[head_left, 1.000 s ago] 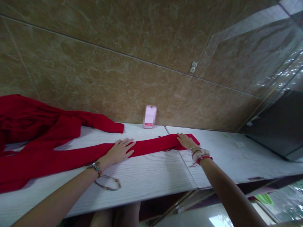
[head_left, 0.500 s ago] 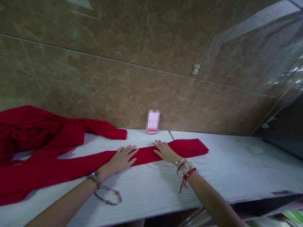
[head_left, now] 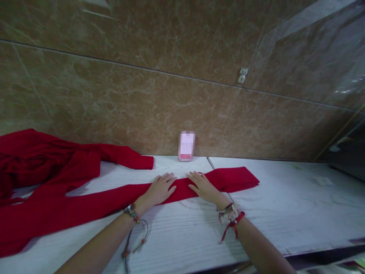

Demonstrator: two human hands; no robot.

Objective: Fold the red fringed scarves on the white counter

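Matte red cloth garment (head_left: 57, 211), laid along a white wood-grain bench (head_left: 285, 209).
At left, the cloth heaps in loose, crumpled gathers before a glossy brown marbled-tile wall (head_left: 128, 99); a shorter, tapered strip points right, and a longer flat strip runs rightward nearer the person. Left hand (head_left: 158, 190): palm down on the long strip, fingers loosely spread, wrist ringed by a beaded cord bracelet (head_left: 132, 214) with dangling ends. Pink-and-white rectangular phone-like object (head_left: 186, 145): upright by the wall, its face pixelated. Right hand (head_left: 207, 189): palm down on the same strip, thumb apart, fingers lightly spread; pale ruffled wristband (head_left: 230, 215). Strip's end, right of it: squared, folded in layers, lying across the bench's seam. Small white fitting (head_left: 242, 75): on the wall, above.
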